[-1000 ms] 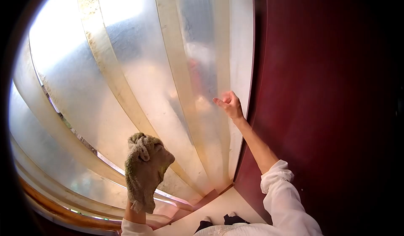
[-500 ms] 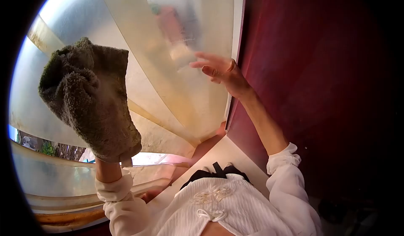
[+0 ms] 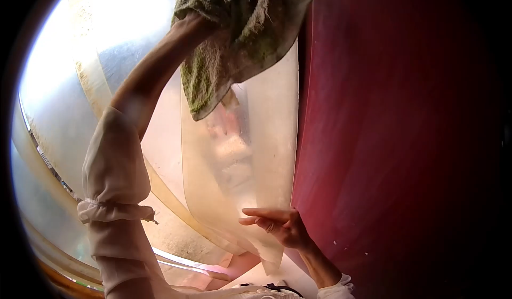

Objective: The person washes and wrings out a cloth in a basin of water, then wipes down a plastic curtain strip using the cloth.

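Observation:
A grey-brown shaggy cloth (image 3: 248,43) with greenish patches hangs at the top of the view, against translucent plastic strips (image 3: 272,133). My left hand (image 3: 196,24) is raised high inside its folds, closed on it, with the fingers hidden by the fabric. A lower corner of the cloth dangles free. Lower down, my right hand (image 3: 280,228) is open, its fingers stretched out to the left in front of the lower part of the strips. Nothing shows in that hand.
A dark red panel (image 3: 384,117) fills the right side, right beside the strips. Overlapping yellowed strips (image 3: 176,208) curve across the left, with bright light behind. A pale floor (image 3: 288,272) shows at the bottom. Blurred reddish shapes appear through the plastic.
My left hand has swung the cloth up and to the right, from the left side to the top of the strips. My right hand now appears lower in view, and the view has tilted upward.

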`<act>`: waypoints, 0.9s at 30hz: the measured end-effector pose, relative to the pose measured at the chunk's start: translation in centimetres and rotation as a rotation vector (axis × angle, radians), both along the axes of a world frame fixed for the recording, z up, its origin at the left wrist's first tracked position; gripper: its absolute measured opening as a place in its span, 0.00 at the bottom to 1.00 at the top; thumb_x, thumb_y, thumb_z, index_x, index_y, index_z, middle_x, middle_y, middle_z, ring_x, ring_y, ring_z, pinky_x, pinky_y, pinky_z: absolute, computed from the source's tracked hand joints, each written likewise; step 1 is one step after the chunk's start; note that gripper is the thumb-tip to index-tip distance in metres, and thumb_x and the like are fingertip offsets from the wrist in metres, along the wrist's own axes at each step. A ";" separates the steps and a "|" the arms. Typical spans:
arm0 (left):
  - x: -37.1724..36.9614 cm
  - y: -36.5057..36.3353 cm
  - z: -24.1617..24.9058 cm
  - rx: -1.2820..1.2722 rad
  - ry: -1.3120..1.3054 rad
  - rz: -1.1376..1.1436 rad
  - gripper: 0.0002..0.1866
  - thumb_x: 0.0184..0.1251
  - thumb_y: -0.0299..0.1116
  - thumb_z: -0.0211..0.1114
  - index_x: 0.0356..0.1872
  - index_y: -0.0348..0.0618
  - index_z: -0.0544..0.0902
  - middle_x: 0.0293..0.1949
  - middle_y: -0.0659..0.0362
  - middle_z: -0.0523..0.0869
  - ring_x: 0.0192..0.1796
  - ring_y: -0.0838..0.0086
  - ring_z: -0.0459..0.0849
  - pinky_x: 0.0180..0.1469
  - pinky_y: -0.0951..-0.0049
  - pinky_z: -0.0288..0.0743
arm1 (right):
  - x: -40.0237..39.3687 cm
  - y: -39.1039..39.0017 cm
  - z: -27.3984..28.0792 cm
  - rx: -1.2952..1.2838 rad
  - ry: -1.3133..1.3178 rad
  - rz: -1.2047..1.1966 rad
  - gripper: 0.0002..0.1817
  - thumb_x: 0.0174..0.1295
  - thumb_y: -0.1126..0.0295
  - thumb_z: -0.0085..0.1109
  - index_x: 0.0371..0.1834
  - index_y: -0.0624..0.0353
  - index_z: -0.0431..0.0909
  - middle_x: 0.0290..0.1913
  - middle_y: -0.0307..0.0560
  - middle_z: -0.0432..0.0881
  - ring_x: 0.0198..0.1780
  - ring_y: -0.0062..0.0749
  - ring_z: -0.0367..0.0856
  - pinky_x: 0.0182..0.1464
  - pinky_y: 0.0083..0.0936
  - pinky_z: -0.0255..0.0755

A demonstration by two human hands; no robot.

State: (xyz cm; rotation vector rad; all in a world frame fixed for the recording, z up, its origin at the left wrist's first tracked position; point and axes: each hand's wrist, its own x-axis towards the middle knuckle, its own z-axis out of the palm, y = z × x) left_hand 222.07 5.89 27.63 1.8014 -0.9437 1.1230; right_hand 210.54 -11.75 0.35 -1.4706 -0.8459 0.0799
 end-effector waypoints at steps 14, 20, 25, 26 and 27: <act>-0.3 0.2 -2.0 0.572 -0.251 0.287 0.28 0.63 0.45 0.52 0.63 0.46 0.66 0.58 0.48 0.73 0.61 0.52 0.70 0.57 0.52 0.70 | 1.3 -0.4 -3.6 -0.046 -0.085 -0.090 0.17 0.68 0.62 0.48 0.53 0.60 0.76 0.45 0.43 0.84 0.47 0.20 0.81 0.53 0.16 0.71; 0.6 0.2 1.5 0.465 -0.239 0.407 0.27 0.63 0.46 0.54 0.61 0.45 0.67 0.56 0.49 0.74 0.58 0.55 0.71 0.56 0.55 0.70 | 2.4 -0.7 -3.8 -0.040 -0.106 -0.044 0.17 0.68 0.63 0.49 0.53 0.62 0.76 0.44 0.43 0.84 0.48 0.19 0.80 0.53 0.16 0.71; 2.2 -1.3 8.2 0.344 -0.253 0.575 0.27 0.62 0.46 0.55 0.60 0.45 0.68 0.54 0.49 0.75 0.57 0.58 0.72 0.55 0.57 0.71 | 0.7 -2.0 -7.7 0.212 0.045 0.230 0.47 0.63 0.34 0.33 0.53 0.78 0.71 0.49 0.60 0.78 0.52 0.51 0.77 0.58 0.41 0.67; 2.5 -1.6 9.1 0.331 -0.249 0.583 0.27 0.62 0.46 0.55 0.59 0.45 0.69 0.53 0.49 0.76 0.56 0.58 0.72 0.55 0.58 0.71 | 0.3 -2.6 -8.2 0.211 0.040 0.231 0.47 0.63 0.34 0.33 0.53 0.78 0.71 0.49 0.60 0.78 0.52 0.51 0.77 0.58 0.41 0.67; 2.9 -2.1 10.1 0.318 -0.242 0.611 0.26 0.62 0.46 0.56 0.59 0.44 0.69 0.53 0.49 0.76 0.56 0.59 0.73 0.55 0.58 0.71 | 0.4 -3.7 -8.4 0.235 0.091 0.267 0.47 0.63 0.34 0.33 0.53 0.77 0.71 0.50 0.60 0.78 0.53 0.51 0.77 0.59 0.42 0.66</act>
